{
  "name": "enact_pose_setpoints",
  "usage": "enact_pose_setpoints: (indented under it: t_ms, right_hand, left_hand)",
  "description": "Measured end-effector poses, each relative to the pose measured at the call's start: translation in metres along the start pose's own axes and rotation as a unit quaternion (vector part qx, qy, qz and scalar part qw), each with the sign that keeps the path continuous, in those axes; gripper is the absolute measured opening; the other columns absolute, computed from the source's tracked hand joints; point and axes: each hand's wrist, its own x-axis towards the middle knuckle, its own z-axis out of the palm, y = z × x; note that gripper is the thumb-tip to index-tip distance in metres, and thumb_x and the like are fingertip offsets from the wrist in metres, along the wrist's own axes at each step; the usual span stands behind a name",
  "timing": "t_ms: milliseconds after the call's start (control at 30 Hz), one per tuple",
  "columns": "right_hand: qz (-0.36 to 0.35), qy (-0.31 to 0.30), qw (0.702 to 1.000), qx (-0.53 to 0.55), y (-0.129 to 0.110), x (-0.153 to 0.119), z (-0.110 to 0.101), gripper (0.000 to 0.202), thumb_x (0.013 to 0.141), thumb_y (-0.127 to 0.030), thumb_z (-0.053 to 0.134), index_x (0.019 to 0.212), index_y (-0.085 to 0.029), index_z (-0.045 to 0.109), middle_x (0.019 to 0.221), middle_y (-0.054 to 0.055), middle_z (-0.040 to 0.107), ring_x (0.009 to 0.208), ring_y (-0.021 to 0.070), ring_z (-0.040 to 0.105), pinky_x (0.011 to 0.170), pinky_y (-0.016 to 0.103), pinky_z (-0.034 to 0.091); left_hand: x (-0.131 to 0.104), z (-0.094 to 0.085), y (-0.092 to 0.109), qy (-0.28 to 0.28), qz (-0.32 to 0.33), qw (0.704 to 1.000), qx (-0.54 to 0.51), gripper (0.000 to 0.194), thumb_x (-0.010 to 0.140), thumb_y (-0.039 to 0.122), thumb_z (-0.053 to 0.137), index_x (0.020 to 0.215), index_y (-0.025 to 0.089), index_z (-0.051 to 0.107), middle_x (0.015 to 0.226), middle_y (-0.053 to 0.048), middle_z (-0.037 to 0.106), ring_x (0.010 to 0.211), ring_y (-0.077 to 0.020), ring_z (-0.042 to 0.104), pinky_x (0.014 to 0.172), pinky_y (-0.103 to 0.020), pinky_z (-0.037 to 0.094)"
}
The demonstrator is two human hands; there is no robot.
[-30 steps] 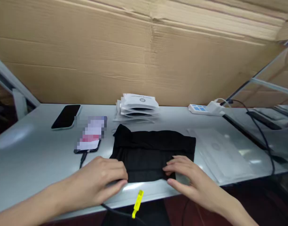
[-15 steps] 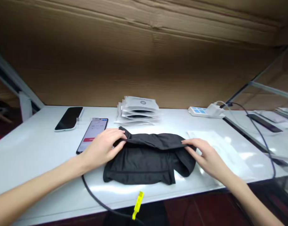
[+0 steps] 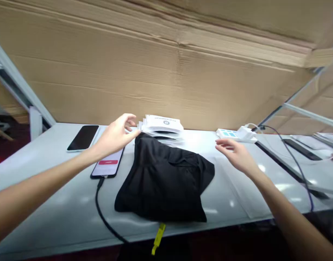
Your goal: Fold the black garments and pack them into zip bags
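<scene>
A black cloth garment (image 3: 166,181) lies spread on the white table, its upper left corner raised toward the stack of packets. My left hand (image 3: 119,132) is at that corner; its thumb tip meets or nearly meets the cloth, and the fingers are bent and apart from the thumb, gripping nothing. To the right of the garment, my right hand (image 3: 235,154) hovers over the table with fingers loosely curved and nothing in them. A clear plastic bag (image 3: 245,188) lies flat below and beside the right hand.
White packets (image 3: 163,125) are stacked behind the garment. On the left lie a dark phone (image 3: 83,137) and a lit phone (image 3: 108,165) with a black cable (image 3: 101,210) bearing a yellow tag (image 3: 158,237). A power strip (image 3: 228,134) stands at the back right, before a cardboard wall (image 3: 166,72).
Both hands have released the garment's folded edge. The upper layer now lies opened out toward the back. My left hand moved up, and my right hand moved up and away from the cloth.
</scene>
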Motion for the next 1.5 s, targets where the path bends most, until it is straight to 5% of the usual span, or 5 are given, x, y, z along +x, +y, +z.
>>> enact_pose_setpoints:
  t_ms: [300,567,833,1133,1500]
  right_hand:
    - [-0.033,-0.076,0.995,-0.061,-0.006,-0.064,0.035,0.038,0.078,-0.050,0.064,0.106,-0.023,0.066,0.097,0.008,0.071,0.090,0.0272,0.066,0.083,0.042,0.052]
    - [-0.039,-0.031,0.994,-0.095,-0.009,-0.062,0.028,0.025,0.077,-0.030,0.050,0.097,-0.024,0.064,0.076,0.003,0.063,0.074,0.0232,0.062,0.063,0.034,0.049]
    - [-0.016,0.003,0.990,-0.142,0.028,-0.105,0.002,0.035,0.078,-0.035,0.052,0.110,-0.024,0.061,0.081,0.005,0.065,0.075,0.0244,0.064,0.066,0.035,0.052]
    - [-0.098,-0.019,0.985,-0.142,0.000,-0.051,0.026,0.023,0.077,-0.029,0.052,0.087,-0.023,0.071,0.072,0.006,0.068,0.076,0.0265,0.063,0.073,0.041,0.050]
    - [-0.031,0.096,0.994,-0.047,-0.038,-0.007,-0.010,0.026,0.075,-0.035,0.054,0.091,-0.022,0.069,0.067,0.000,0.058,0.067,0.0197,0.059,0.063,0.031,0.045]
  left_hand:
    - [-0.117,0.023,0.005,-0.199,0.189,0.957,0.098,0.022,0.094,0.030,0.047,0.112,0.024,0.059,0.107,-0.005,0.065,0.096,-0.0215,0.062,0.083,-0.034,0.051]
    - [-0.058,0.027,-0.023,-0.187,0.163,0.958,0.146,0.023,0.095,0.033,0.046,0.106,0.020,0.062,0.105,-0.006,0.064,0.100,-0.0244,0.059,0.087,-0.037,0.047]
    - [-0.065,0.027,-0.015,-0.269,0.158,0.942,0.119,0.024,0.095,0.035,0.047,0.091,0.020,0.065,0.091,-0.005,0.066,0.089,-0.0225,0.058,0.079,-0.033,0.042]
    - [-0.075,0.056,-0.001,-0.311,0.053,0.947,0.060,0.015,0.086,0.037,0.057,0.089,0.022,0.058,0.080,-0.001,0.063,0.070,-0.0181,0.058,0.060,-0.027,0.034]
    - [-0.059,0.037,-0.013,-0.261,-0.091,0.961,-0.021,0.017,0.081,0.037,0.056,0.078,0.021,0.055,0.071,0.001,0.060,0.061,-0.0156,0.055,0.054,-0.025,0.033]
